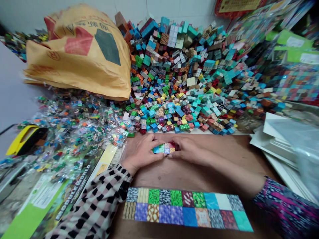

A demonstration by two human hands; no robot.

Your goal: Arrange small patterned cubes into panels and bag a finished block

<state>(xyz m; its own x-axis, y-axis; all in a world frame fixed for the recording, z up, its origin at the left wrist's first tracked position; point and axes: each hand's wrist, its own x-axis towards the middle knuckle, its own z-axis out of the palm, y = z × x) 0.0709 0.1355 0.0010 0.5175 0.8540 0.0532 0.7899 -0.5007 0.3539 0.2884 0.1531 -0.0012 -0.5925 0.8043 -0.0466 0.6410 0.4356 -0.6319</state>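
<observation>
My L hand (147, 149) and R hand (188, 151) each pinch an opp end of the short block grp (164, 148), which sits between them at the far side of the brown tabletop (229, 144); visible rows abut, full qty hidden by my grip. Nearer me, the long two-row block strip (184, 209) lies aligned; I rate that section done. Beyond, loose blocks (174, 83) lie heaped w/o order: most stock, I est, is unplaced.

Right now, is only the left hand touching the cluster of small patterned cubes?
No, the right hand touches the cluster of small patterned cubes too, at the end opposite the left hand.
</observation>
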